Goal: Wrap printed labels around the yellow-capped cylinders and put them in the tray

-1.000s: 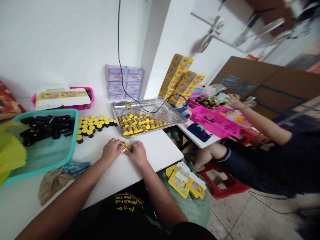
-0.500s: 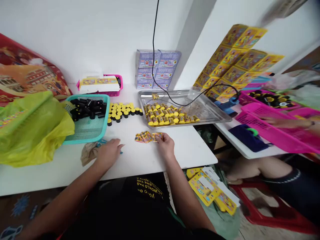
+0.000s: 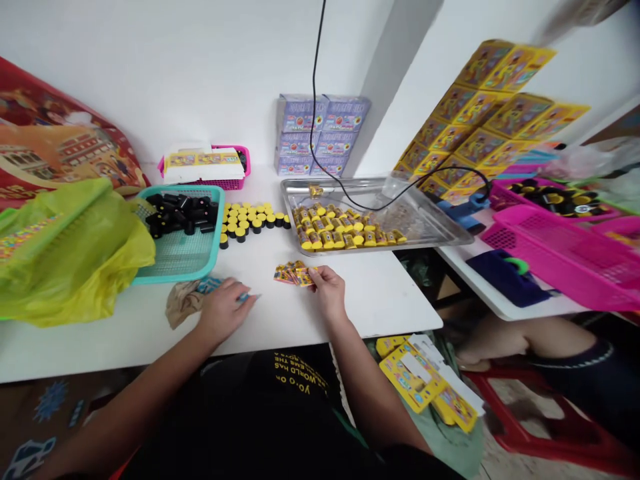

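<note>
My right hand [image 3: 329, 290] pinches a small yellow printed label [image 3: 305, 276] between thumb and fingers. The label overlaps a small fanned pile of similar labels [image 3: 283, 272] on the white table. My left hand [image 3: 227, 308] is closed around a slim blue object [image 3: 243, 297] with a thin pointed end; its kind is hard to make out. Beside that hand lies a crumpled beige cloth [image 3: 183, 303] with a blue striped part. Beyond the labels, yellow-topped black cylinders [image 3: 241, 235] stand in rows. A metal tray [image 3: 400, 220] holds several yellow-wrapped cylinders [image 3: 336, 233].
A turquoise basket [image 3: 203, 260] of black pieces stands left, next to a yellow-green plastic bag [image 3: 100, 267]. Purple boxes [image 3: 301, 130] and yellow boxes [image 3: 480, 120] are stacked behind. A black cable [image 3: 314, 87] hangs over the tray. Pink baskets [image 3: 555, 247] and a person's leg [image 3: 545, 337] are right.
My right hand has brought its label left, over the pile. My left hand has shifted a little right, and more of the blue object shows. The view has turned slightly.
</note>
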`<control>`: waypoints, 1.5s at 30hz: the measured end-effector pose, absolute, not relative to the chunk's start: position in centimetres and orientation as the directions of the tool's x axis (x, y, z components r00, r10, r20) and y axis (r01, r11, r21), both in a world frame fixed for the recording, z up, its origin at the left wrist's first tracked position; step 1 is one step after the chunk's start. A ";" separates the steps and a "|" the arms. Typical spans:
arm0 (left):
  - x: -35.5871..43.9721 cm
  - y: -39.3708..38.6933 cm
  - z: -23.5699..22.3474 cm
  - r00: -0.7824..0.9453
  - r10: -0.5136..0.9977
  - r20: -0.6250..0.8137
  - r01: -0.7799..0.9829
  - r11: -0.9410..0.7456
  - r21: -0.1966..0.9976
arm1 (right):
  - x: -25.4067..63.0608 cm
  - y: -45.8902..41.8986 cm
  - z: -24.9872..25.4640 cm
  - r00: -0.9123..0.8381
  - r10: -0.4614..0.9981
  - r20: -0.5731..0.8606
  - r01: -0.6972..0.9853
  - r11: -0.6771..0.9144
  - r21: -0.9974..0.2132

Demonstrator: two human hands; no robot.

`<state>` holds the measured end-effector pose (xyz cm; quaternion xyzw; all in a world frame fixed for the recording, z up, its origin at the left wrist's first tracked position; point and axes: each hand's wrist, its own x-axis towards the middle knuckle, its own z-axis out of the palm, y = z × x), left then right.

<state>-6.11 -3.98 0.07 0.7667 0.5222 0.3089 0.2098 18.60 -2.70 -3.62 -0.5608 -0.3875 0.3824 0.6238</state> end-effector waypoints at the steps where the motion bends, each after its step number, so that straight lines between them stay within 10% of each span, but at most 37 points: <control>1: -4.6 -3.7 0.5 0.296 0.931 0.214 0.582 -0.354 0.732 | 17.9 -2.9 -3.4 0.399 0.915 0.062 -0.067 0.097 -0.993; 7: 1.3 -1.1 0.7 0.382 0.908 -0.174 0.082 0.155 0.985 | 14.8 -3.9 -2.2 0.325 0.940 0.101 -0.069 0.131 -0.989; 21: 1.2 -0.3 -0.2 0.300 0.928 -0.223 -0.048 0.248 0.967 | 16.3 -3.2 -3.3 0.336 0.938 0.087 0.019 0.086 -0.996; 26: 0.8 0.1 -0.9 0.280 0.934 -0.221 -0.039 0.241 0.970 | 18.4 -1.5 -3.4 0.384 0.920 0.079 0.308 -0.047 -0.950; 31: 0.0 0.2 -0.9 0.254 0.939 -0.234 -0.018 0.246 0.969 | 19.6 -0.8 -3.4 0.344 0.898 0.273 0.803 -0.131 -0.582; 38: -2.2 0.2 -0.9 0.282 0.939 -0.198 0.027 0.198 0.980 | 17.5 -0.4 -0.9 0.192 0.837 0.513 0.825 0.146 -0.546; 45: -4.1 0.8 -1.7 0.135 0.981 0.138 0.228 -0.166 0.959 | 9.2 8.9 1.7 -0.136 0.943 0.304 0.870 0.260 -0.419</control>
